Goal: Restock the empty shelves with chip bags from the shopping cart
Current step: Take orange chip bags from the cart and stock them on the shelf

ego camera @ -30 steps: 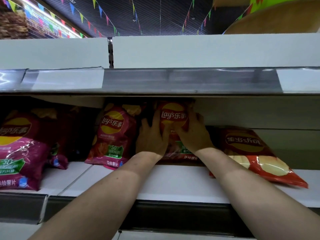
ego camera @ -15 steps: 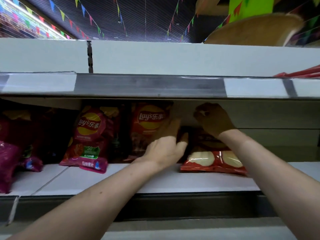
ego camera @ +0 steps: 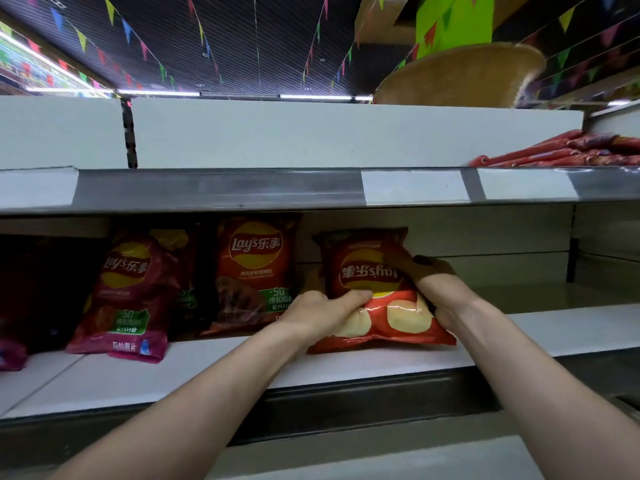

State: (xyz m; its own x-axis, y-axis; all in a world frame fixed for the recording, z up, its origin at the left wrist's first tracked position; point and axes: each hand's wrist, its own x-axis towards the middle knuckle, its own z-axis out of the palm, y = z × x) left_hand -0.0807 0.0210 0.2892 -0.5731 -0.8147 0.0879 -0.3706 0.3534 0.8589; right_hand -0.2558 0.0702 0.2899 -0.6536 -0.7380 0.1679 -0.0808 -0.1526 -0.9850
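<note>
Placing step: left hand (ego camera: 323,308) and right hand (ego camera: 434,284) both grip the upside-down red chip bag (ego camera: 372,289) at frame centre on the shelf (ego camera: 554,329); next flip it upright beside the standing bag (ego camera: 254,271).

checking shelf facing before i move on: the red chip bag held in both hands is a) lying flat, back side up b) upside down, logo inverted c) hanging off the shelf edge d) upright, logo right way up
B: the logo on the red bag reads inverted, unlike the upright orange bag beside it, while the left hand and right hand grip it from either side.
</note>
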